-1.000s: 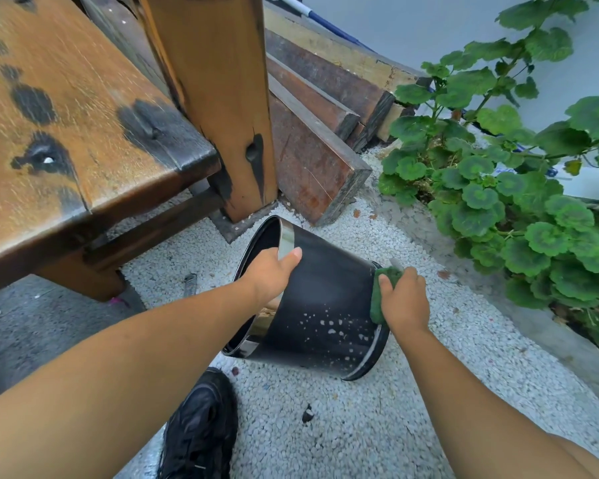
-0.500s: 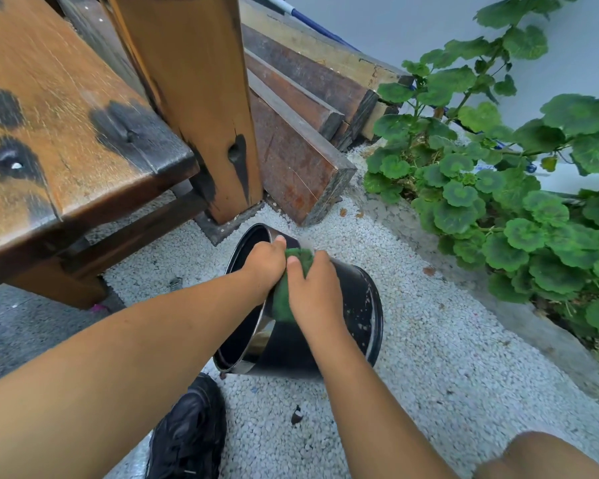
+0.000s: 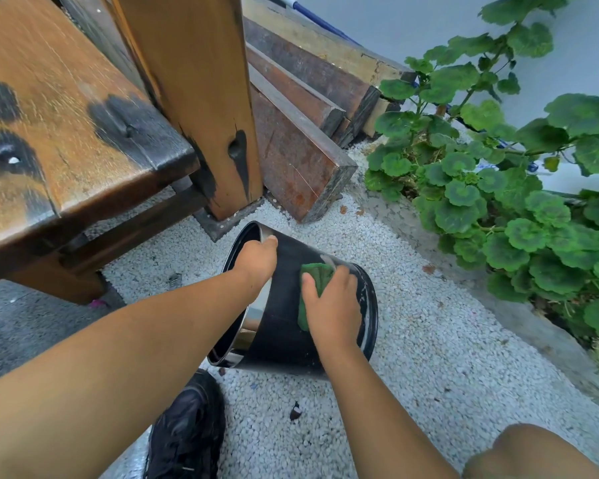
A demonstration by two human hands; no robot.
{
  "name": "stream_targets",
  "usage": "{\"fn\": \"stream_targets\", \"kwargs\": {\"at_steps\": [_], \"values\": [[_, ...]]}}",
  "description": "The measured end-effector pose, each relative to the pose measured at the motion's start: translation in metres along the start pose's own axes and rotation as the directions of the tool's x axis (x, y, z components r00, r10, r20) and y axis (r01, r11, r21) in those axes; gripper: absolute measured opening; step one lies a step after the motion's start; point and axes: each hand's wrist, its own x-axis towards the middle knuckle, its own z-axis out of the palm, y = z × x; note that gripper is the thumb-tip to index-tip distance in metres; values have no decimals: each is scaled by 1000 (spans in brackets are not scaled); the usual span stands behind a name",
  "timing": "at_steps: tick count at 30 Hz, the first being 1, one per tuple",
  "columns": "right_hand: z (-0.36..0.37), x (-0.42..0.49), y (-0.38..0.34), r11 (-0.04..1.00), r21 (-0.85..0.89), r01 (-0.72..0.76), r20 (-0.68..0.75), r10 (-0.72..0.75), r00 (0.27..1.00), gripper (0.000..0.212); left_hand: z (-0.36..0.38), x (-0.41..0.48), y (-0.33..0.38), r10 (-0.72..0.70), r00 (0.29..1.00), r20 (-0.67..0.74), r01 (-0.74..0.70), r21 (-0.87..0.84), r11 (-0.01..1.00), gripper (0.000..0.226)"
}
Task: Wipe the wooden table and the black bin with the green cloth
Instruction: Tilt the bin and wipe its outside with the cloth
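Observation:
The black bin (image 3: 284, 326) is tipped on white gravel, its chrome-rimmed mouth facing left. My left hand (image 3: 256, 261) grips the upper rim of the bin, thumb over the edge. My right hand (image 3: 332, 305) holds the green cloth (image 3: 317, 276) against the bin's upper side, fingers curled over it; most of the cloth is hidden under the hand. The wooden table (image 3: 66, 133), with dark burnt patches, fills the upper left.
A thick wooden post (image 3: 194, 98) stands just behind the bin. Stacked wooden beams (image 3: 301, 133) lie to its right. A leafy green plant (image 3: 498, 188) borders the gravel at right. My black shoe (image 3: 187, 430) is below the bin, my knee (image 3: 533, 454) at bottom right.
My right hand with the cloth slid from the bin's base end to the rim, then back toward the middle of its side. My left hand kept its grip on the rim.

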Motion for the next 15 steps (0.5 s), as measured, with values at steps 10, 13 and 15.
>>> {"fn": "stream_targets", "kwargs": {"at_steps": [10, 13, 15], "values": [[-5, 15, 78, 977, -186, -100, -46, 93, 995, 51, -10, 6, -12, 44, 991, 127, -50, 49, 998, 33], [-7, 18, 89, 973, -198, -115, -55, 106, 993, 50, -13, 0, -5, 95, 957, 275, -122, 85, 989, 24], [-9, 20, 95, 972, -196, -126, -55, 117, 992, 49, -21, -2, -5, 58, 896, 441, -142, 159, 977, 26]]}}
